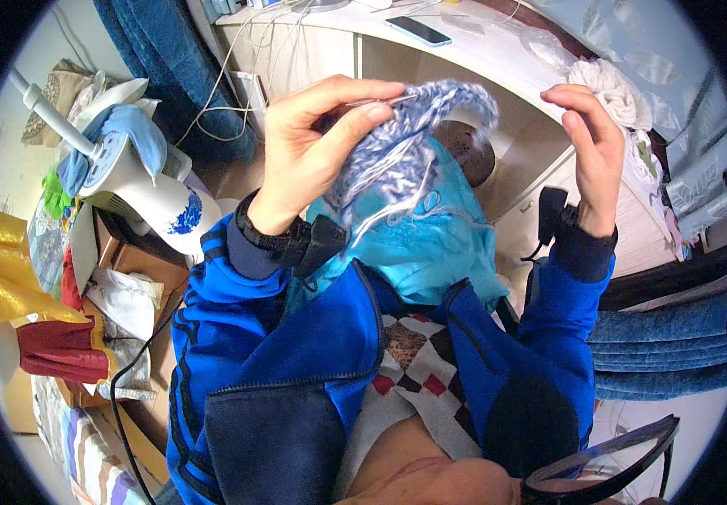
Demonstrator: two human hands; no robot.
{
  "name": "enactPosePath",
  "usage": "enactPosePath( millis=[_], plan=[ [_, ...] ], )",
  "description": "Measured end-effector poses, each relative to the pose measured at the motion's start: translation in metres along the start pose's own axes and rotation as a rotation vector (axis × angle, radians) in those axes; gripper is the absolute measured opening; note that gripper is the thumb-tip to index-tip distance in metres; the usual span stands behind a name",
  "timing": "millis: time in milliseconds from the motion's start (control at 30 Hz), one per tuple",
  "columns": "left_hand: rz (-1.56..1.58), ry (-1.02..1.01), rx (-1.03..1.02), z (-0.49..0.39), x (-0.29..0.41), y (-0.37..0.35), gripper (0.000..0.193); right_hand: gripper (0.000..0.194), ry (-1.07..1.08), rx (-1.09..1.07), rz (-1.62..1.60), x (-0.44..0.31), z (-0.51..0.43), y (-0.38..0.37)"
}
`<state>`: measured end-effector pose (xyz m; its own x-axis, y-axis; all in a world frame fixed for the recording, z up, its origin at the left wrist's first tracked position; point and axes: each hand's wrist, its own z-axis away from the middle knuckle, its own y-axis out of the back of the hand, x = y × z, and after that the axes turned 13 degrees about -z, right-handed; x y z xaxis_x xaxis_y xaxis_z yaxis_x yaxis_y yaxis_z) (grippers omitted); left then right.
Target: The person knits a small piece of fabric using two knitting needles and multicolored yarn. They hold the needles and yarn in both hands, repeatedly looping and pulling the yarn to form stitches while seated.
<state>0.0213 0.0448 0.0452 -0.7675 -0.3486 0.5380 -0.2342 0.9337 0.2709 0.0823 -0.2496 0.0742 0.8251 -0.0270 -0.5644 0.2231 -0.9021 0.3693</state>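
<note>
Between thumb and fingers, my left hand (319,139) pinches the upper edge of a blue-and-white knitted piece (395,151), along with a thin metal needle (373,101). The knitting hangs over my lap, with several loose white yarn ends on its front. Apart from it, to the right, my right hand (591,139) is raised, its fingers curled and a gap between thumb and forefinger; I cannot tell whether a yarn strand runs to it. Below lies turquoise cloth (458,252) over my lap, with light yarn strands on it.
A white desk (338,20) curves across the front, bearing a smartphone (418,31), cables and a bundled cream cloth (609,95). At left stand a white appliance (149,196) draped with a blue cloth and a cluttered wooden shelf. A black cable (113,391) runs down the left side.
</note>
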Motion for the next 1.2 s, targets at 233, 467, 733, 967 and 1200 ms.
enactPosePath(
  millis=[233,467,733,967,1200],
  plan=[
    [-0.139,-0.097,-0.014,0.001,-0.003,-0.008,0.019,0.016,0.487,-0.265,0.616,-0.030,-0.016,-0.087],
    [0.068,0.037,0.003,0.003,-0.006,-0.007,0.018,0.011,0.367,-0.334,0.150,-0.016,-0.012,-0.075],
    [0.247,0.140,0.110,-0.002,-0.012,-0.002,0.021,0.005,0.008,-0.395,-0.473,0.000,0.027,-0.063],
    [0.318,0.202,0.188,-0.004,-0.021,0.002,0.022,0.013,-0.156,-0.596,-0.449,0.021,0.043,-0.079],
    [0.339,0.178,0.108,-0.002,-0.017,0.004,0.021,0.069,-0.019,-0.968,0.399,0.003,0.063,-0.099]
  ],
)
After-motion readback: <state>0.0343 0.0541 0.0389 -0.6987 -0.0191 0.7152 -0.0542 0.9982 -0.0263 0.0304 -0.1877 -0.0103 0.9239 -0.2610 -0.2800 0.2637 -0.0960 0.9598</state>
